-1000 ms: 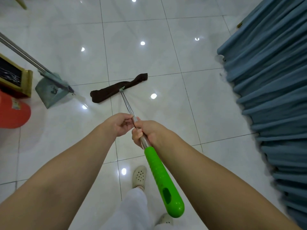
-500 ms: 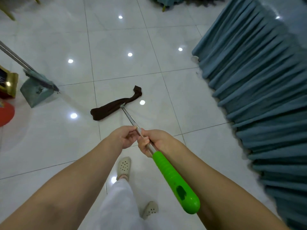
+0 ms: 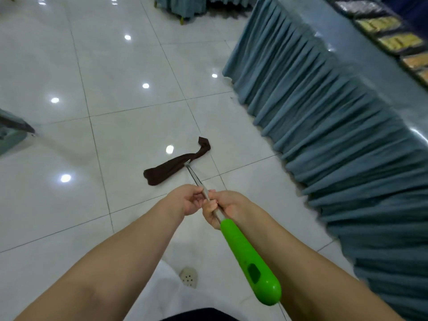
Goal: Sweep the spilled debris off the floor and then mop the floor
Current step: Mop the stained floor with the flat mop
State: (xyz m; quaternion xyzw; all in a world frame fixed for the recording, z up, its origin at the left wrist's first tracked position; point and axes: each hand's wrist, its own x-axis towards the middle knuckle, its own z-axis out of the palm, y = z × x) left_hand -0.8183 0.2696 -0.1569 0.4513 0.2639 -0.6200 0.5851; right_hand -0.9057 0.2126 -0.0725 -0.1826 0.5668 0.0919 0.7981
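Glossy white tiled floor (image 3: 129,140), ceiling lights mirrored. Pleated blue table skirt (image 3: 335,126) along right. Mop (image 3: 245,253): brown cloth head (image 3: 173,166) flat on tile; left hand (image 3: 185,201) and right hand (image 3: 223,208), 2 fists, wrap its metal shaft.

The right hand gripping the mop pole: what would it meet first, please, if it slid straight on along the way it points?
Probably the left hand, which grips the thin metal pole just ahead of the right hand; beyond that, the dark brown mop cloth.
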